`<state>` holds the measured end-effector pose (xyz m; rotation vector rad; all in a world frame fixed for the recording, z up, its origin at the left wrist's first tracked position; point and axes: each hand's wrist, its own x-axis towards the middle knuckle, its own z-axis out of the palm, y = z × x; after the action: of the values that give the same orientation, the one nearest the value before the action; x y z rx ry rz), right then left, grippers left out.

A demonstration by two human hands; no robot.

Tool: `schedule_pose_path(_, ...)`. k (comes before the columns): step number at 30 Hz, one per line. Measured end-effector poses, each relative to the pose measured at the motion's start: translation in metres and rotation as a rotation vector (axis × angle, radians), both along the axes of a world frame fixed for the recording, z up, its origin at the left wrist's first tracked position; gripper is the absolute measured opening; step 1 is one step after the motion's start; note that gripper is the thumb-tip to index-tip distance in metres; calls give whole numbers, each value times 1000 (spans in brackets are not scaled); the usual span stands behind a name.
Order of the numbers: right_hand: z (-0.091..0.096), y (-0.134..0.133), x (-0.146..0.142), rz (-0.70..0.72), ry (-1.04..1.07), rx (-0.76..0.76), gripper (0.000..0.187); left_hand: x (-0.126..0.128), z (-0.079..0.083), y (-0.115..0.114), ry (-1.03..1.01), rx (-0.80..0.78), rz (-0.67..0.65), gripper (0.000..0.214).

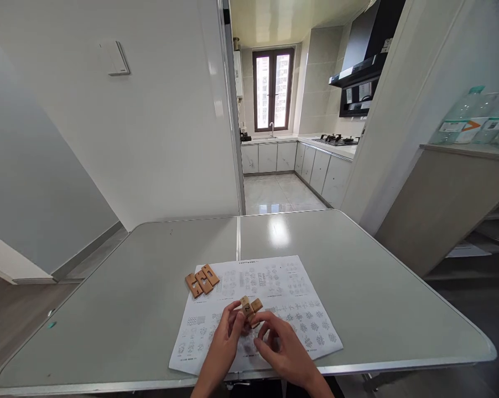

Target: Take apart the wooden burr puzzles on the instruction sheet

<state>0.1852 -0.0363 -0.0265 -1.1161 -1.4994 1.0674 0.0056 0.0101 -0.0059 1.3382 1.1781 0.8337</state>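
Note:
My left hand (228, 334) is closed round a small cluster of light wooden puzzle pieces (247, 308), one marked with a dark "2". A squarish wooden end (256, 304) sticks out to the right of the cluster. At its right side is my right hand (281, 345), its index fingertip against or very near the wood. The right thumb and index finger are bent with a gap between them. Below the hands lies a printed paper sheet (316, 326) with rows of small diagrams. Three notched wooden pieces (203, 281) rest side by side at its upper left corner.
The grey table (378, 309) has a metal edge and a seam down the middle. A small green bit (52, 324) lies near its left edge. Clear plastic bottles (461, 119) stand on a shelf at right. Beyond the doorway is a kitchen with a stove (336, 139).

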Motion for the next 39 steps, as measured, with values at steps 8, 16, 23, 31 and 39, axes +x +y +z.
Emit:
schedule_pose_path(8,3,1,-1,-9,68,-4,16,8,6,3,-83,21,-78,62)
schedule_pose_path(16,-1,5,-1,-55,115,-40,29,3,-4,-2,-170,41,-89,62)
schedule_pose_path(23,-4,6,3,-46,6,-3,29,0,-7,-8,-145,98,-53,65)
schedule_pose_path(31,-4,6,4,-52,12,-22,24,2,-4,-10,-57,123,-42,58)
schedule_pose_path(39,-5,6,3,-147,19,-18,24,5,-1,-14,-16,140,-42,57)
